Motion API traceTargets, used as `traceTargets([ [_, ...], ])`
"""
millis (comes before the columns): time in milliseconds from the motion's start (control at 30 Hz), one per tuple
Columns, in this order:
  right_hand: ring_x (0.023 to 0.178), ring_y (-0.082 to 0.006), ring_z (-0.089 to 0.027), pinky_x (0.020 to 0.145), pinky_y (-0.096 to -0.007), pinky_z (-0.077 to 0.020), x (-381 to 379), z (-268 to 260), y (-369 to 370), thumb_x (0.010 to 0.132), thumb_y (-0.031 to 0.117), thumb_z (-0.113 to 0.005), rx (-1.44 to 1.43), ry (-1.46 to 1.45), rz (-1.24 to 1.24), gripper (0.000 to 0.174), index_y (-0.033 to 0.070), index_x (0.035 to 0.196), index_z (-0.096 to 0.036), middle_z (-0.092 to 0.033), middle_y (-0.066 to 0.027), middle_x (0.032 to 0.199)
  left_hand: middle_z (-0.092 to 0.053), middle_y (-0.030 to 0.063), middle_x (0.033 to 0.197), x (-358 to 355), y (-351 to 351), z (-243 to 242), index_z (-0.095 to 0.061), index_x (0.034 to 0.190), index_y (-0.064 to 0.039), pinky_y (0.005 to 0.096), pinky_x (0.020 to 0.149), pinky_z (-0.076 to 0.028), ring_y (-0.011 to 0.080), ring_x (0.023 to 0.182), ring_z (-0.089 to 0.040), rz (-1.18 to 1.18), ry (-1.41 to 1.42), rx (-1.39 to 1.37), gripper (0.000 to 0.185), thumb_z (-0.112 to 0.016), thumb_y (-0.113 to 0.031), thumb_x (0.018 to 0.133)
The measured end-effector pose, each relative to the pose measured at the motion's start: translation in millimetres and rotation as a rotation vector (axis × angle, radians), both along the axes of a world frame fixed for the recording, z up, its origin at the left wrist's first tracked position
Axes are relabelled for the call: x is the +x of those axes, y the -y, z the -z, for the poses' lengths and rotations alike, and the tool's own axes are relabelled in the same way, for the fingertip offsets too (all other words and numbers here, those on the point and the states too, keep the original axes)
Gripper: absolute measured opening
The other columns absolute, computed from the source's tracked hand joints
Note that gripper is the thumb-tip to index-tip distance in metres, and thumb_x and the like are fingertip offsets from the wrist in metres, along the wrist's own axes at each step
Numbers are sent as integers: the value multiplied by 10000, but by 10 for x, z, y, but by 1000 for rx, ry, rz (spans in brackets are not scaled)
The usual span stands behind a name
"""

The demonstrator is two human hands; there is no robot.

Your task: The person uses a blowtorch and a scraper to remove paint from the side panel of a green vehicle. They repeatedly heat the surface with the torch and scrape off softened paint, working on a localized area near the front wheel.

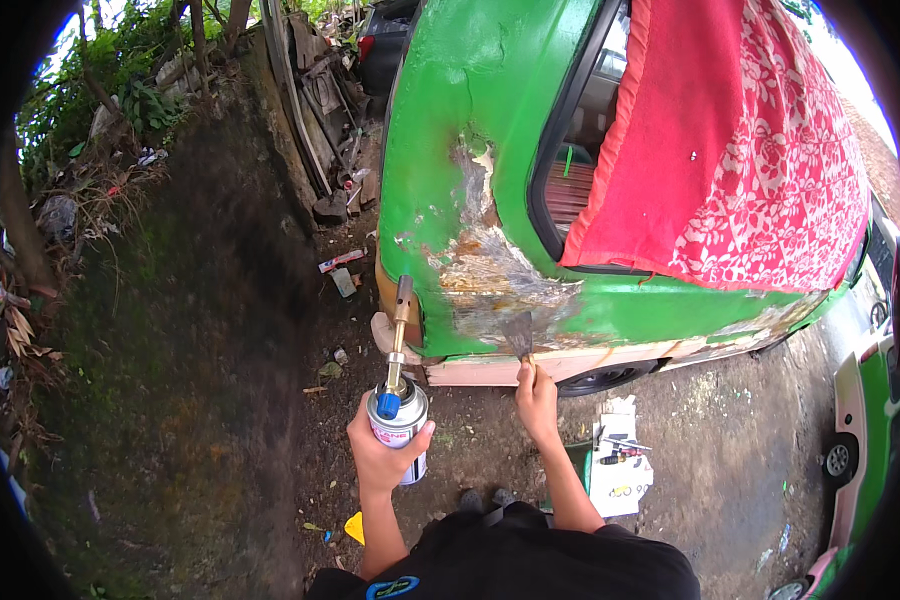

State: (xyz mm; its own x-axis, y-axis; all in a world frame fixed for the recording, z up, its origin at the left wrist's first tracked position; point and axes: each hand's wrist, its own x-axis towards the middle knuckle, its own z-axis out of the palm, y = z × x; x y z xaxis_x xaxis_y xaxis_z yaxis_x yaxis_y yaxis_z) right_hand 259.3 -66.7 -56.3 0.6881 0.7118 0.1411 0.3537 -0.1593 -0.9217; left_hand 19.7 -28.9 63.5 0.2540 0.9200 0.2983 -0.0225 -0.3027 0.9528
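Note:
In my left hand [381, 457] is a butane gas canister [412, 469] with a brass torch head [399, 330] and a blue knob [388, 406] on top. The nozzle points away from me, near the car's rear corner; no flame is visible. My right hand [538, 405] grips the handle of a putty knife [519, 335]. Its blade lies over the lower edge of a scraped patch [495, 270] on the green car body [450, 82]. Bare metal, rust and curled paint show there. Pale pink paint [487, 373] runs along the lower body.
A red floral cloth [690, 150] hangs over the car window. Screwdrivers [619, 450] lie on a white sheet [621, 487] at my right. A mossy wall [172, 337] rises at left. Another green and pink vehicle [851, 442] stands far right.

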Motion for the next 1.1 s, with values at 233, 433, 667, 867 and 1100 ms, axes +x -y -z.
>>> traceTargets([
  [233,558,-221,-526,563,-401,-427,234,-227,126,1083,266,-462,158,-81,59,375,-43,910,-588,-535,-121,617,-714,42,915,250,-176,84,-629,1036,-32,295,766,-532,108,822,-663,81,48,7,414,-886,-99,718],
  [433,520,-54,-411,494,-276,-334,285,-586,143,1096,273,-462,276,-278,24,349,6,898,-567,-433,25,577,-718,42,930,599,-387,-172,-632,1064,-21,296,791,-538,110,837,-669,146,76,120,431,-879,-109,722],
  [667,492,-44,-359,473,-254,-307,416,-697,217,1106,276,-434,321,-350,-19,347,43,868,-534,-398,45,558,-728,52,931,887,-491,-301,-632,1056,-19,297,792,-543,110,848,-679,137,106,133,419,-878,-114,730],
  [867,484,-34,-338,458,-249,-279,586,-765,146,1105,277,-432,374,-366,-92,335,53,874,-526,-389,56,558,-730,56,938,1004,-529,-345,-635,1057,-18,300,791,-544,113,848,-678,95,82,180,419,-881,-118,732],
  [1100,488,-30,-335,458,-243,-285,675,-810,134,1106,276,-440,351,-421,-157,331,54,875,-523,-389,58,561,-730,58,952,1101,-496,-349,-638,1063,-20,305,801,-547,114,860,-680,65,73,182,423,-883,-124,733],
])
